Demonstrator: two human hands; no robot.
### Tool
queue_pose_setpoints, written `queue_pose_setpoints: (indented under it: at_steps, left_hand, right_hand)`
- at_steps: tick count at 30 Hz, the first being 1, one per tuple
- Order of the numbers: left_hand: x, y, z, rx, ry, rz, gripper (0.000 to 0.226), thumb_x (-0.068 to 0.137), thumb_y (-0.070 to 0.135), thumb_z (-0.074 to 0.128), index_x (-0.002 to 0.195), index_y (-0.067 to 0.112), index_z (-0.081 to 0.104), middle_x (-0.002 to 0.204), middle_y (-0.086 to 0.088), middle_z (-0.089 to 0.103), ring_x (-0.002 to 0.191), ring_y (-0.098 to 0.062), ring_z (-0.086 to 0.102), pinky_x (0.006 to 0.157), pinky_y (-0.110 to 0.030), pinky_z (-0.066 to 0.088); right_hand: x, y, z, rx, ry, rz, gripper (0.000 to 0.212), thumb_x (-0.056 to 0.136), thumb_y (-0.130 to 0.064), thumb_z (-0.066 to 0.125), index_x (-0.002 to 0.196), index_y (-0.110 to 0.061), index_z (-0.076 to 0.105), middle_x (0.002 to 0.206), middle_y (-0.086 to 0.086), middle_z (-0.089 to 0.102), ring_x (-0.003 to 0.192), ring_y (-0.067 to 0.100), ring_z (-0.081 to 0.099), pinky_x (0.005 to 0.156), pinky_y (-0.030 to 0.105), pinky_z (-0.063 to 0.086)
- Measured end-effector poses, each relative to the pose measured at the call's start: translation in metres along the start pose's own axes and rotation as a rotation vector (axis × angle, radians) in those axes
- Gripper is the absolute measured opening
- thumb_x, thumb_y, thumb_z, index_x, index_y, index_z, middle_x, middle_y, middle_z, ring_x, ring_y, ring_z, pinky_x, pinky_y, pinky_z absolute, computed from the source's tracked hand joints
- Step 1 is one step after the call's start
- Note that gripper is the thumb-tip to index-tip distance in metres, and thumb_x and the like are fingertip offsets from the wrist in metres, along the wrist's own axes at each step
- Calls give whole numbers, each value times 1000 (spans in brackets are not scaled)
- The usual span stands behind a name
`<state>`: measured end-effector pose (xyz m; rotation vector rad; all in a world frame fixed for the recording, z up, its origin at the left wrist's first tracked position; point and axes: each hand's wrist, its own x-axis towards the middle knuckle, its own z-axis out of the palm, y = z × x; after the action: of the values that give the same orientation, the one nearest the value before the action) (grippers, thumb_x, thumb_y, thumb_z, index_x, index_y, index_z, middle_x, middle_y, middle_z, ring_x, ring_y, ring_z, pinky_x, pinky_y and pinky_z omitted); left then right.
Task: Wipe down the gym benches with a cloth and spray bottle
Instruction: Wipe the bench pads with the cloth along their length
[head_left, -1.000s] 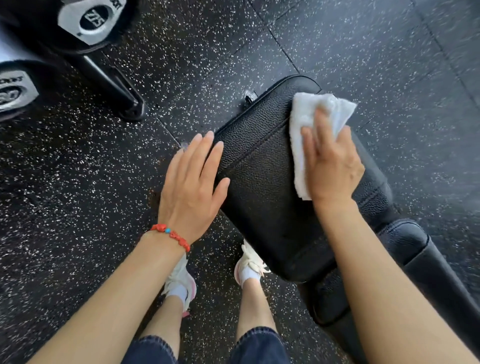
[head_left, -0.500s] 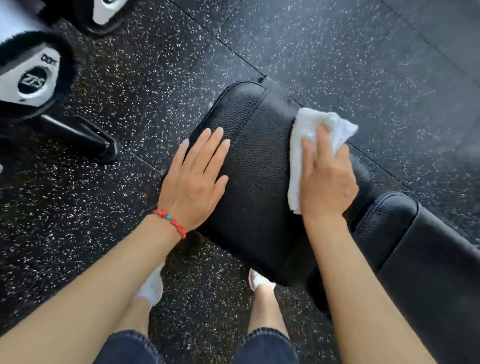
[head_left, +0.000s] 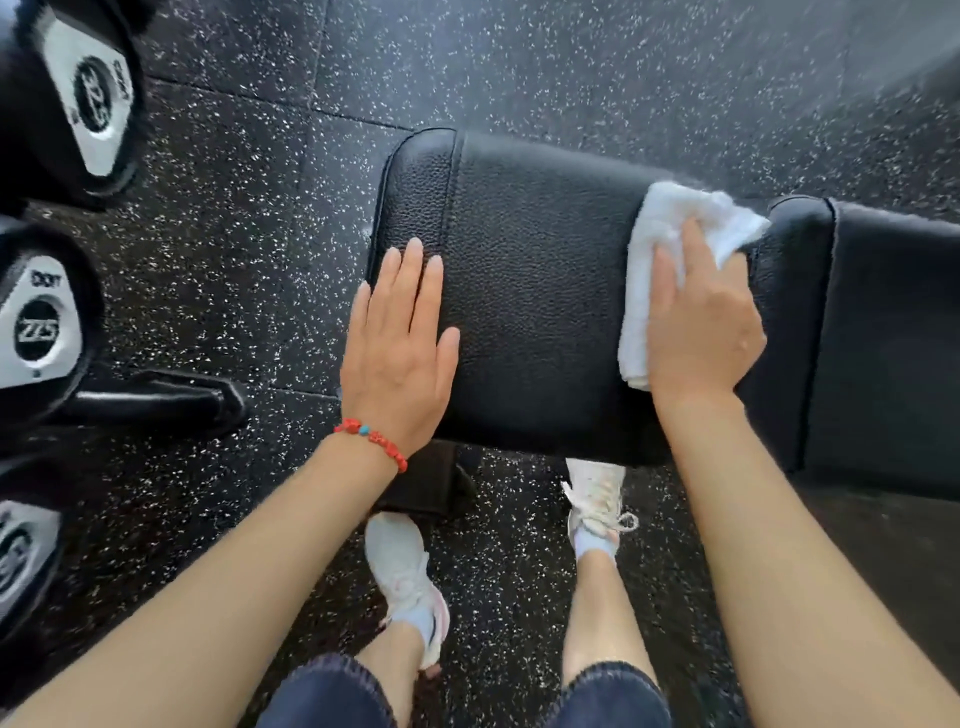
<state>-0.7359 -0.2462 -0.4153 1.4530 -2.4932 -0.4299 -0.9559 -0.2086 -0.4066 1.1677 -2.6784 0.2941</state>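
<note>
A black padded gym bench seat (head_left: 530, 291) lies across the middle of the view, with a second black pad (head_left: 883, 338) adjoining it on the right. My right hand (head_left: 701, 332) presses a folded white cloth (head_left: 670, 244) flat against the right end of the seat, by the gap between the pads. My left hand (head_left: 400, 348) rests palm down, fingers together, on the seat's left part; a red bead bracelet is on that wrist. No spray bottle is in view.
Black dumbbells with grey end plates (head_left: 88, 98) (head_left: 39, 332) sit on a rack at the left, its black foot (head_left: 156, 400) reaching toward the bench. The floor is black speckled rubber (head_left: 571, 67). My feet in white shoes (head_left: 597, 499) stand at the bench's near edge.
The view has swung so the bench now lies crosswise. My right hand has slid the cloth along the seat toward the gap between the pads. My left hand stays flat on the seat.
</note>
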Motion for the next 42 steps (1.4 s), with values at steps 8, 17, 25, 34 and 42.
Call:
queue_pose_setpoints:
  at_steps: [8, 17, 25, 34, 42]
  left_hand:
    - [-3, -4, 1, -14, -4, 34, 51, 94, 21, 33, 139, -3, 35, 147, -21, 31, 137, -36, 25, 109, -52, 20]
    - [-18, 29, -1, 44, -16, 164, 51, 93, 25, 39, 138, 2, 39, 148, -17, 31, 138, -32, 25, 111, -49, 17]
    - [-10, 57, 23, 118, -15, 228, 51, 93, 29, 39, 138, 5, 41, 148, -15, 34, 137, -30, 28, 111, -49, 17]
    - [-10, 64, 23, 157, -14, 186, 51, 91, 28, 42, 136, 4, 42, 146, -16, 36, 136, -31, 29, 110, -50, 17]
    - [8, 112, 28, 112, -34, 172, 52, 93, 31, 38, 138, 5, 41, 148, -16, 34, 137, -32, 27, 111, -51, 16]
  right_hand:
    - [-94, -67, -8, 63, 57, -313, 33, 89, -36, 56, 115, -18, 64, 62, 2, 55, 47, 15, 51, 41, 27, 41]
    - [-77, 37, -17, -72, 103, -145, 34, 96, -38, 42, 105, -22, 70, 61, 3, 53, 46, 16, 49, 37, 25, 36]
    - [-39, 27, -21, 150, -76, 42, 39, 92, -42, 43, 122, -25, 60, 85, 13, 59, 67, 29, 59, 51, 27, 33]
    - [7, 38, -8, 173, -219, 64, 40, 97, -44, 36, 133, -31, 48, 104, 13, 57, 85, 32, 59, 60, 30, 28]
    - [-71, 98, -44, 98, -110, -147, 34, 89, -36, 50, 110, -17, 69, 65, 7, 55, 44, 20, 50, 35, 21, 36]
